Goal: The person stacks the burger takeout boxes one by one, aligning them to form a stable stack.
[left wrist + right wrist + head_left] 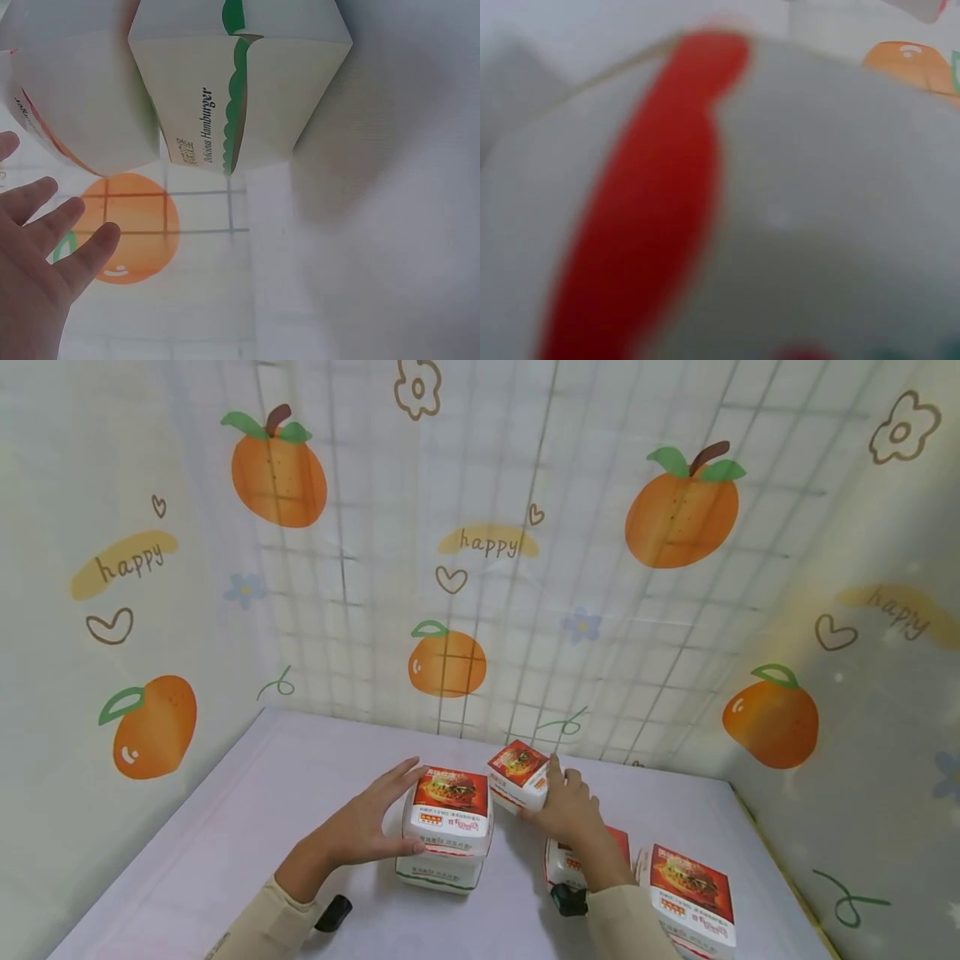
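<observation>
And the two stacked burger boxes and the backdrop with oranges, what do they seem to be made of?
The stacked burger boxes look like thin paperboard, smooth, perhaps faintly glossy: crisp folds and flat panels show. The backdrop with oranges seems a thin, mostly matte sheet, as grid lines show through; fabric or plastic, I cannot tell.

I get a bright, soft-shadowed head view, while the right wrist's dim close-up blurs a white, red-banded cardboard box (742,202), seemingly out of focus.
</observation>
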The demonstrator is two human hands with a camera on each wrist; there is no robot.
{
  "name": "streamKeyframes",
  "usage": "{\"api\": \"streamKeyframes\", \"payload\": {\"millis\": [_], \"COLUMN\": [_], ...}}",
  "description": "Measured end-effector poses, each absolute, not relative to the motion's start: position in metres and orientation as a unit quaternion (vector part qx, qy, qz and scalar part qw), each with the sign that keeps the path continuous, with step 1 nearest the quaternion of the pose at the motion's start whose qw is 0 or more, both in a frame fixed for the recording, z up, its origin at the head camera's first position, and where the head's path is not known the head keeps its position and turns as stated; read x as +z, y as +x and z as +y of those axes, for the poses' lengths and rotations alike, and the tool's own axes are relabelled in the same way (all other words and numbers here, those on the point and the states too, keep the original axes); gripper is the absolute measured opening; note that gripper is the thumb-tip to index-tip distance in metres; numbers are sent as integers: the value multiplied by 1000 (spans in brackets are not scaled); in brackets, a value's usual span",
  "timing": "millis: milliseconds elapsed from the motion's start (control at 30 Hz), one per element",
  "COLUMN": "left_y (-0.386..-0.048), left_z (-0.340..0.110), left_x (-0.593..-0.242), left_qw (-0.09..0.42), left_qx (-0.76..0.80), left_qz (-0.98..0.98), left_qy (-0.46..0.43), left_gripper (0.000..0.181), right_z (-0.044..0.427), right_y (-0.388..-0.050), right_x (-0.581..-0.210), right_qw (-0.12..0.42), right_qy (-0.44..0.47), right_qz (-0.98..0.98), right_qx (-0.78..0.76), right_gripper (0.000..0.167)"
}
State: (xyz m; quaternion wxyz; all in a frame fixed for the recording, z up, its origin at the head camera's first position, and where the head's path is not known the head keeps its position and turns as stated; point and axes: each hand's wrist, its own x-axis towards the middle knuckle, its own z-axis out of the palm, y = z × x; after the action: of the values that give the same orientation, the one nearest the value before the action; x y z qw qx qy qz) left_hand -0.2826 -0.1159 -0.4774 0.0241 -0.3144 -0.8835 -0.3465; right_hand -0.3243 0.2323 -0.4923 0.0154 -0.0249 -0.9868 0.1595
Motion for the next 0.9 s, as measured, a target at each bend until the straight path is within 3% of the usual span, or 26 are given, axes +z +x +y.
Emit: {"api": "streamKeyframes", "payload": {"millis": [200,900], "left_y": [-282,-295], "left_z": [-119,-92], "left_x": [-475,-444], "left_qw": [34,80], "left_qx": [-358,-366], "left_qz": [-882,-878], "left_qy": [-306,-297], "left_gripper": [96,81], "right_z": [238,209], "right_y": [-316,-277], "right_x": [-481,-428], "right_qw": [85,176], "right_qy": [-37,31], "right_qz": [-976,-951], "right_qx": [195,251], "right_gripper": [117,110]}}
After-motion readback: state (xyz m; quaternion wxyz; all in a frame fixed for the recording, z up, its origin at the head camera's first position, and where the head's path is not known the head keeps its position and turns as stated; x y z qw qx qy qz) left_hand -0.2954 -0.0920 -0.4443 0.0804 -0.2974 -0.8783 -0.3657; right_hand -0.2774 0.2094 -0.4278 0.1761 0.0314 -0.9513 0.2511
